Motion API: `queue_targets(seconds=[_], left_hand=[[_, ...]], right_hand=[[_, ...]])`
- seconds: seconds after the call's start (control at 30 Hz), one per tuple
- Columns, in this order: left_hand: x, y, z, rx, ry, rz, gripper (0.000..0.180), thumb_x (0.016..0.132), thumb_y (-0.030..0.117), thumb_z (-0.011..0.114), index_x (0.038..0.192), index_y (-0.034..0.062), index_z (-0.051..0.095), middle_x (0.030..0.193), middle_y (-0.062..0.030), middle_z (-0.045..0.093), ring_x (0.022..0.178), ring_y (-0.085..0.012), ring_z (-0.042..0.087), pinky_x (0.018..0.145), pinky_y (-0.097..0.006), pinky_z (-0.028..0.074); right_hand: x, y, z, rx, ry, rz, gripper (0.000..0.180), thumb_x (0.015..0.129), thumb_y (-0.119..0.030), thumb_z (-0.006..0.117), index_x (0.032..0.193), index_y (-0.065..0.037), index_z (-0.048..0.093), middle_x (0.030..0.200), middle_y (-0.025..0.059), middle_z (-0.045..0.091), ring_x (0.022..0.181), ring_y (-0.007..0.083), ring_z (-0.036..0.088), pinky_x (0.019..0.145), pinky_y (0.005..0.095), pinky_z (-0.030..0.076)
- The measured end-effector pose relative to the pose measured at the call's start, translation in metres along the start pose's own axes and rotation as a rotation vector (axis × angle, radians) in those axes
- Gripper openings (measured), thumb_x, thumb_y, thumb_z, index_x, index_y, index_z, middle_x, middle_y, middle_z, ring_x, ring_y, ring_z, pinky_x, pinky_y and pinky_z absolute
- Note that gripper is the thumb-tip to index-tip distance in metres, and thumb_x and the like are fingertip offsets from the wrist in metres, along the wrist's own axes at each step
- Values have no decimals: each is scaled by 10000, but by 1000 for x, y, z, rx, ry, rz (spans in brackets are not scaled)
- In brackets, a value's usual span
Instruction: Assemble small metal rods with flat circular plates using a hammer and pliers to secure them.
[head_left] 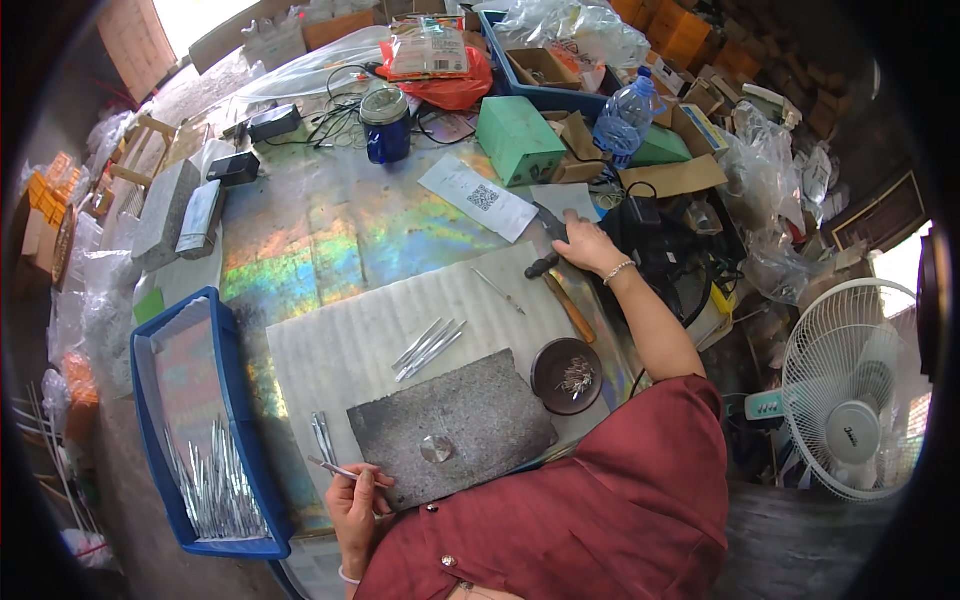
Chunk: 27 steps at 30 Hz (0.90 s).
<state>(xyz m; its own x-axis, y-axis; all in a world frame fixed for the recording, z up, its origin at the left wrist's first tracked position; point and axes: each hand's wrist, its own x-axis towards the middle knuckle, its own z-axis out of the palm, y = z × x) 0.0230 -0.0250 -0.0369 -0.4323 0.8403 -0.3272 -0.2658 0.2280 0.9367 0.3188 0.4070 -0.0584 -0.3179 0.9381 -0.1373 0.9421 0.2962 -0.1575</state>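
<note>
My left hand pinches a slim silver metal rod at the near left corner of a dark grey slab. A round shiny metal piece is on the slab. To the far right, my right hand grips a dark grey tool, whose kind its fingers partly hide. Close by that hand lies a dark hammer head; a wooden handle slants away from it. Several silver rods rest on the pale foam sheet, with a few more rods left of the slab.
A brown bowl of small metal pins sits right of the slab. At left, a blue tray holds many rods. Farther back are a blue jar, a green box and a water bottle. A fan stands right.
</note>
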Motion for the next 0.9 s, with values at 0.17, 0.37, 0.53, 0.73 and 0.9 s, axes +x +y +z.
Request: queue_targets(seconds=[0.17,0.37,0.53,0.73,0.9], left_hand=[[-1,-1,1,-2,9,7,159,947,149,520,956,-3,567,775,-98,648,484,-69,491,443,-192,392],[-1,0,1,-44,12,13,157,951,147,514,952,-1,565,774,-97,648,482,-68,489,446,-193,390],[-3,2,0,-13,39,-5,159,952,147,515,950,-3,567,771,-97,646,485,-66,491,447,-193,392],[-14,-1,4,-54,40,7,155,953,139,512,957,-6,566,777,-96,647,510,-82,529,465,-197,417],[-19,-4,-4,-53,16,-2,165,953,149,516,964,-10,560,797,-106,648,528,-97,553,475,-208,435]], right_hand=[[-4,2,20,-52,196,-132,445,784,-204,610,1121,19,423,980,261,561,919,434,572,815,483,478],[-12,-13,-11,131,516,-396,370,799,-188,603,1087,-16,448,1006,195,550,964,372,540,832,432,456],[32,-69,1,114,454,-453,363,781,-194,622,1062,-27,463,1028,187,558,970,362,549,825,444,470],[58,-92,27,-1,390,-324,312,778,-182,597,1035,-47,482,1056,173,576,991,343,557,825,453,480],[29,-87,15,63,489,-314,300,794,-185,596,1040,-44,498,1059,163,575,999,344,554,841,422,474]])
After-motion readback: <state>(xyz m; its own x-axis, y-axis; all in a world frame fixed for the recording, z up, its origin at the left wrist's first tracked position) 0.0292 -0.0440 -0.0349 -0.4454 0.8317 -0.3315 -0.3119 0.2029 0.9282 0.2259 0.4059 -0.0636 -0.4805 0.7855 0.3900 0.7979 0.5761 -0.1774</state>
